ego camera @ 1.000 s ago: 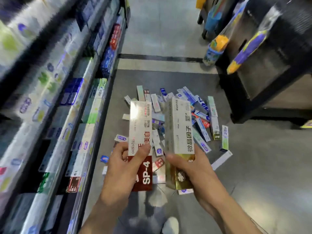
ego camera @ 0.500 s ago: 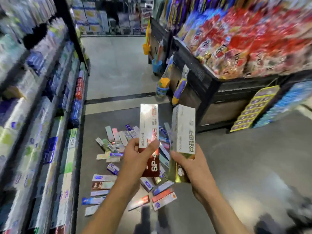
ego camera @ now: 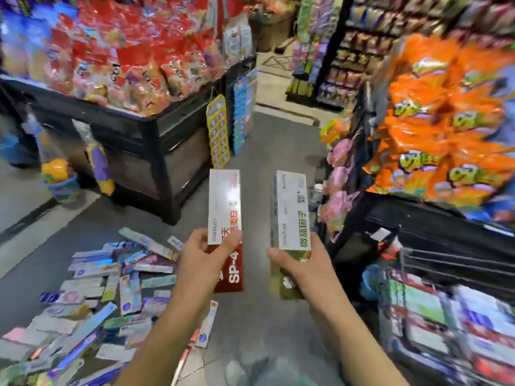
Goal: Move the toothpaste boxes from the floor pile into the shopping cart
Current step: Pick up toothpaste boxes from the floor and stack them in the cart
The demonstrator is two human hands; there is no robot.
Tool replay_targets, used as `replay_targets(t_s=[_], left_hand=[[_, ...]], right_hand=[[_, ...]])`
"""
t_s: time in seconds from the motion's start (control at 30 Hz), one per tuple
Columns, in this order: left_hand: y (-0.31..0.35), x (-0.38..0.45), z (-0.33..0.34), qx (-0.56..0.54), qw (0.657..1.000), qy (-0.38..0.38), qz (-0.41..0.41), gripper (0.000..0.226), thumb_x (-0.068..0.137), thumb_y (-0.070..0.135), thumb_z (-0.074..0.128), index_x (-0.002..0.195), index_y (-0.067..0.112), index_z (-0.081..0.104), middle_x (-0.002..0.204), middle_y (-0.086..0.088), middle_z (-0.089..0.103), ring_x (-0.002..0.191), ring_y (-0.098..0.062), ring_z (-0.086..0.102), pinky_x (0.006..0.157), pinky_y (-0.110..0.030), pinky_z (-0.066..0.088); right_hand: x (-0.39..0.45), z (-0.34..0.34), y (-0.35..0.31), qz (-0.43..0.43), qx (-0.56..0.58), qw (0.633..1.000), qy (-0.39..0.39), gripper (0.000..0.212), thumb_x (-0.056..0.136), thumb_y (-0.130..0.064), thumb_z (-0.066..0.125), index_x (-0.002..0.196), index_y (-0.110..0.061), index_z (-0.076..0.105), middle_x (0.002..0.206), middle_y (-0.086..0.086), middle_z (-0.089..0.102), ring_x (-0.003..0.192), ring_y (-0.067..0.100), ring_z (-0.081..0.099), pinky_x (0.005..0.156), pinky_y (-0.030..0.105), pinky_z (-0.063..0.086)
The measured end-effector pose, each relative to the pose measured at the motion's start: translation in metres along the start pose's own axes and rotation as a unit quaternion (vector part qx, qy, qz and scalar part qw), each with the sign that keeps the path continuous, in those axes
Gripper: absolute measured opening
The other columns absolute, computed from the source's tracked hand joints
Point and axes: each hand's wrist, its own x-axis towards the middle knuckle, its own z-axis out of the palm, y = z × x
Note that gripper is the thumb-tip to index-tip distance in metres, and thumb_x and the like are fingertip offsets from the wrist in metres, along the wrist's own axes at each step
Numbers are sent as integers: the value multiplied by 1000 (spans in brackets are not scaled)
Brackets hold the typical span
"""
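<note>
Now the shopping cart [ego camera: 434, 274] lies to the right of both hands and a little below them, its dark wire rim showing at the lower right with blurred boxes already stacked inside, so the right hand [ego camera: 301, 263] is plainly the nearer of the two. That hand has its fingers and thumb curled round the lower end of a white and green toothpaste box [ego camera: 289, 215], whose long axis stands nearly upright, pointing up and away from the wrist. The left hand [ego camera: 206, 260] grips the lower half of a white and red toothpaste box [ego camera: 225, 218] in the same way, thumb across its front, the box likewise upright. The two boxes stand side by side with a clear gap between them, not touching. Left of and below the left hand, the floor pile [ego camera: 111, 288] of remaining boxes spreads over the grey floor [ego camera: 264, 168]. By my reading, the coming move is a swing rightward and down over the cart's rim, the right box leading.
</note>
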Motion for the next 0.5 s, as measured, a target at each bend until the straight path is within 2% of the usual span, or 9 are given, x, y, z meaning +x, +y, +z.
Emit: replay_targets(t_s=[0.1, 0.23, 0.33, 0.4, 0.5], left_hand=[[-21, -13, 37, 26, 996, -83, -16, 61, 62, 52, 90, 107, 19, 66, 94, 0, 78, 87, -23, 76, 89, -56, 58], [-42, -41, 96, 55, 978, -196, -43, 72, 51, 65, 84, 107, 23, 67, 95, 0, 78, 88, -24, 75, 88, -57, 58], [-56, -69, 143, 58, 962, -259, -62, 71, 56, 56, 90, 111, 18, 65, 96, -5, 78, 86, -26, 75, 86, -53, 59], [-66, -89, 175, 64, 952, -291, -70, 70, 55, 49, 83, 112, 14, 64, 95, -9, 78, 81, -26, 74, 83, -50, 59], [-82, -116, 222, 77, 936, -336, -74, 69, 55, 44, 81, 113, 9, 65, 92, -10, 78, 76, -24, 74, 77, -45, 59]], right_hand=[[-37, -45, 12, 8, -20, 995, 101, 47, 79, -18, 85, 113, -28, 54, 105, -9, 71, 88, -2, 69, 74, 17, 56], [-91, -103, 34, 27, 6, 977, 210, 54, 79, -17, 85, 122, -26, 53, 115, -8, 69, 96, -2, 68, 80, 14, 55], [-131, -145, 52, 42, 31, 961, 271, 63, 74, -30, 89, 126, -32, 54, 118, -12, 70, 102, 1, 68, 88, 23, 56], [-153, -175, 66, 49, 50, 947, 313, 73, 63, -41, 88, 128, -32, 56, 119, -13, 71, 105, 3, 69, 91, 30, 56], [-182, -220, 86, 58, 85, 923, 371, 72, 58, -43, 85, 123, -29, 58, 110, -12, 74, 98, 4, 70, 81, 26, 56]])
